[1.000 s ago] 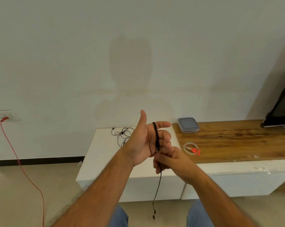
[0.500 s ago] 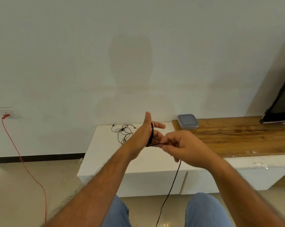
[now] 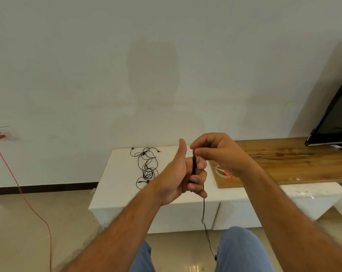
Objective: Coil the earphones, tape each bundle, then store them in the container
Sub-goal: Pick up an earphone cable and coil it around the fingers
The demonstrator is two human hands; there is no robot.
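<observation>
The right hand point(image 3: 221, 154) pinches the cord point(image 3: 194, 165) at the top of the coil wound round the left hand's point(image 3: 182, 173) curled fingers, having swung up from below them a second ago, so another loop is laid. The tail point(image 3: 204, 213) hanging toward the floor is shorter now; winding looks nearly done, taping next. A second, tangled earphone point(image 3: 146, 167) lies on the white cabinet's point(image 3: 117, 185) top toward its back edge, tape point(image 3: 219, 169) and scissors point(image 3: 228, 174) at the wooden top's point(image 3: 284, 163) front left corner.

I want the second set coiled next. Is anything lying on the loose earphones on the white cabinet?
Nothing visible lies on the loose earphones; they sit bare on the white cabinet, beyond the left hand.
</observation>
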